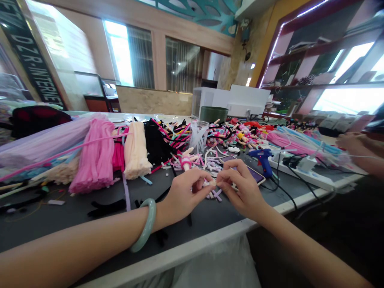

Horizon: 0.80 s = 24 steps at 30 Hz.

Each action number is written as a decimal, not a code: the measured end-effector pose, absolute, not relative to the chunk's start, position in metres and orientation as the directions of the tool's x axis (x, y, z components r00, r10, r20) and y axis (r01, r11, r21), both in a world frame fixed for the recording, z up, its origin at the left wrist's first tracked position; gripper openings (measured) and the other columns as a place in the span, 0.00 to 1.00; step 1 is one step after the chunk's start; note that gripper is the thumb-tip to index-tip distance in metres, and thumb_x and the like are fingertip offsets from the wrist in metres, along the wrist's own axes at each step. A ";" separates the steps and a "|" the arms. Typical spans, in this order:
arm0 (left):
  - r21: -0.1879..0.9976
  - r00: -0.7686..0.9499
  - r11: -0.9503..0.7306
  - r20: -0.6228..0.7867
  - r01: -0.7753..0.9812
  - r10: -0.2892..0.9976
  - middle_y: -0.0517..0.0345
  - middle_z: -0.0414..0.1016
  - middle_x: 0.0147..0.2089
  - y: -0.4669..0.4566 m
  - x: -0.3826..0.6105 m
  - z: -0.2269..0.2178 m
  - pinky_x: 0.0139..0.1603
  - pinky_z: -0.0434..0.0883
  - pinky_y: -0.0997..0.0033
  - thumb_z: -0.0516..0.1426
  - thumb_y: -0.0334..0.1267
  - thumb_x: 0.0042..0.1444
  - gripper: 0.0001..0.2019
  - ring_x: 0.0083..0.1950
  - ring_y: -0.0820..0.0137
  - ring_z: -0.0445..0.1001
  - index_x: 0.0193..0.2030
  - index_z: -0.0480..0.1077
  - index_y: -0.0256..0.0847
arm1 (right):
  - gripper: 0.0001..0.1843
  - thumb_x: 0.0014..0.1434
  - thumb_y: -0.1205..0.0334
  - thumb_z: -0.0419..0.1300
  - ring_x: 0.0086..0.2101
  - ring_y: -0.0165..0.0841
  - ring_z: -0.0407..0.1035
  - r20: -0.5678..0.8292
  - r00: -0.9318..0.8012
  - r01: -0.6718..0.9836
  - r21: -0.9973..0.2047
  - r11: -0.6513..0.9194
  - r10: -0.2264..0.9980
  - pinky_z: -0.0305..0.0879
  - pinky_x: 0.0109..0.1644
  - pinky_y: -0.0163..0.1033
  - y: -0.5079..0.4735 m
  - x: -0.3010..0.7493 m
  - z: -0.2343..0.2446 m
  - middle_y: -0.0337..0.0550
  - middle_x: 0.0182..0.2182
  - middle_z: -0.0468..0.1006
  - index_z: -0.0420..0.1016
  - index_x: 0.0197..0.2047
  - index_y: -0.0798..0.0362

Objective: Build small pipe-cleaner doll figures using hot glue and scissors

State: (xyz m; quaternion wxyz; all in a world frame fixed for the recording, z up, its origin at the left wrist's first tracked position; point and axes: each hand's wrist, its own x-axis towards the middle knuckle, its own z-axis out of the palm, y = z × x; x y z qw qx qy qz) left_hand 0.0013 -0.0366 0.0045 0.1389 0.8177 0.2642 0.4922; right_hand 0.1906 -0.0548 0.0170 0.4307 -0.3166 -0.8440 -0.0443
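Above the front of the dark table, my left hand (188,191) is closed in a pinch around a small pale piece (211,183), perhaps cut chenille stem; the fingers hide most of it. Thumb and forefinger of my right hand (240,188) pinch at the same piece from the other side, so the fingertips of both hands nearly meet. Just behind them stands a small pink-and-white chenille figure (186,161). Short lilac and white stem pieces (213,165) lie scattered around it. A phone (255,175) lies beyond my right hand.
Bundles of pink (93,160), cream (136,150) and black chenille stems (156,140) lie to the left. At the right are a blue glue gun (264,161) and a power strip (303,170) with trailing cables. A plastic cup (198,136) stands behind; another person's hand (357,144) shows far right.
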 end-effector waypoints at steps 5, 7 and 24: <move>0.425 0.358 -0.864 0.789 0.268 0.500 0.67 0.62 0.25 -0.039 0.001 0.003 0.27 0.60 0.80 0.57 0.33 0.56 0.02 0.25 0.79 0.61 0.37 0.68 0.39 | 0.05 0.59 0.71 0.53 0.32 0.29 0.62 0.764 -0.425 0.550 -0.208 0.809 0.486 0.63 0.35 0.36 -0.058 0.189 0.021 0.44 0.38 0.60 0.68 0.38 0.53; 0.394 0.362 -0.880 0.806 0.265 0.469 0.66 0.62 0.25 -0.040 0.000 0.003 0.27 0.60 0.80 0.57 0.32 0.56 0.03 0.25 0.79 0.62 0.37 0.68 0.39 | 0.05 0.59 0.71 0.54 0.33 0.28 0.63 0.759 -0.433 0.544 -0.210 0.812 0.486 0.63 0.36 0.35 -0.060 0.189 0.022 0.43 0.38 0.60 0.68 0.38 0.53; 0.236 0.387 -0.946 0.869 0.221 0.307 0.65 0.61 0.24 -0.046 -0.006 0.016 0.27 0.62 0.81 0.58 0.28 0.54 0.04 0.25 0.80 0.62 0.37 0.69 0.36 | 0.04 0.57 0.72 0.57 0.34 0.29 0.64 0.811 -0.363 0.498 -0.248 0.831 0.460 0.62 0.37 0.35 -0.075 0.184 0.035 0.42 0.33 0.65 0.72 0.35 0.55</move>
